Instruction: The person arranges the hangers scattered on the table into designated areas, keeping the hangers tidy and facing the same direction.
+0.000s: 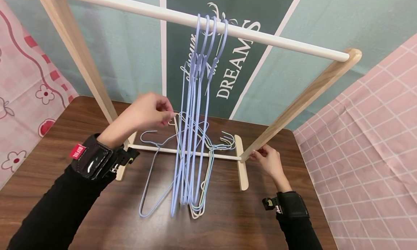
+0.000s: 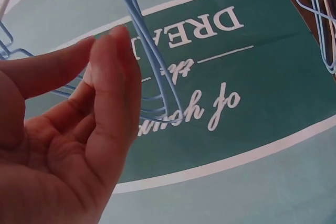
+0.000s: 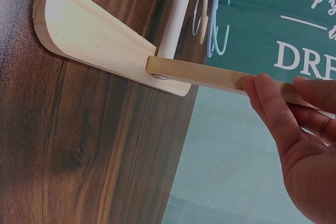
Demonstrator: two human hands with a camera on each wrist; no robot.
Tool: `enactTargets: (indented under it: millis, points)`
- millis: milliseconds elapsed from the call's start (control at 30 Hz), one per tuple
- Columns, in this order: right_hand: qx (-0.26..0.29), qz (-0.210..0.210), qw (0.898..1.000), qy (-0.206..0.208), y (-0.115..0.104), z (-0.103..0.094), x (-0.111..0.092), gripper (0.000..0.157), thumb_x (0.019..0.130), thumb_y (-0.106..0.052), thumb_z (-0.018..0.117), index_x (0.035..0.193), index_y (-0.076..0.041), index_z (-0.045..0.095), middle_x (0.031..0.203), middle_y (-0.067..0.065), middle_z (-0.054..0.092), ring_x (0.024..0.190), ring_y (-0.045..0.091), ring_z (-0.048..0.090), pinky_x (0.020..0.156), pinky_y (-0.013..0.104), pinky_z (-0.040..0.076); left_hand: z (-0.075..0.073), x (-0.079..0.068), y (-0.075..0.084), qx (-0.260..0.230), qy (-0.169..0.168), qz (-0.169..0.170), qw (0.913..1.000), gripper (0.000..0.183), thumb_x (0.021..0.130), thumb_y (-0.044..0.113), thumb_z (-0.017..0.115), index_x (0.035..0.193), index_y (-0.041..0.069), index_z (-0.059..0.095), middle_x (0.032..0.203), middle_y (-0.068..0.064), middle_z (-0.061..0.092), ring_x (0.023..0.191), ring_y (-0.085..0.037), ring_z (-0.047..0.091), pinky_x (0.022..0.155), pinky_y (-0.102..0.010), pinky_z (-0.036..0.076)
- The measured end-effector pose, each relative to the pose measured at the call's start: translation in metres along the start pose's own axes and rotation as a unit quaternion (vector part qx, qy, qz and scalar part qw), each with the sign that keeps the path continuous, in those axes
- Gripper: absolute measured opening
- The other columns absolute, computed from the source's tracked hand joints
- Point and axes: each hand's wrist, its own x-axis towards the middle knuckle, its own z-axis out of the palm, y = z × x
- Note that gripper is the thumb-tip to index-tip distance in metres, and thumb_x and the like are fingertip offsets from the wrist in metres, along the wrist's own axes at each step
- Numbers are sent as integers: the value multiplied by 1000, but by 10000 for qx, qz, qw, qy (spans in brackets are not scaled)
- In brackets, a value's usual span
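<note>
In the head view, blue hangers (image 1: pixel 195 76) hang from a white rail (image 1: pixel 163 14) and other hangers (image 1: pixel 211 148) lie below, by the bottom bar (image 1: pixel 226 157); the left hand (image 1: pixel 150 110) curls beside them. In the left wrist view, that grip's thumb nears its fingertips; whether it pinches anything, I cannot tell. In the right wrist view, the right hand (image 3: pixel 304 135) has its grip on a wooden post (image 3: pixel 210 76).

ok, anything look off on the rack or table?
Only the loose hangers: they overlap untidily at the lower bar, hooks pointing different ways, which looks messy next to the four blue hangers hung on the top bar. No spill or damage visible.
</note>
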Motion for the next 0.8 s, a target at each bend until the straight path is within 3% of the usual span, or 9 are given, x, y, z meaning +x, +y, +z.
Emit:
enactTargets:
  millis: [133,333,567,800]
  points:
    - [-38,-46,10000,38,-1,0,0,13,86,-1,62,94,9,60,85,26,64,75,33,66,61,29,54,4,-5,5,-20,-130,95,9999,14,87,10,61,79,0,59,64,-5,60,58,-14,58,54,-26,50]
    - [-121,-102,9998,72,0,0,1,12,85,-1,62,93,8,61,84,25,64,74,32,66,60,27,54,10,-10,8,469,-261,330,9980,18,86,13,63,70,6,59,56,1,57,51,-11,54,54,-26,45]
    - [-263,-133,9995,109,1,0,1,12,85,-2,62,93,8,61,84,24,64,75,32,66,61,29,54,17,-11,11,678,-395,524,9955,18,82,2,56,65,10,56,54,3,52,51,-11,48,53,-26,39]
    - [-307,-115,9994,82,1,0,0,13,86,-3,62,94,7,61,85,24,64,76,32,66,62,31,54,22,-12,12,765,-445,730,9934,20,83,5,58,64,10,55,55,3,54,49,-11,49,51,-27,40]
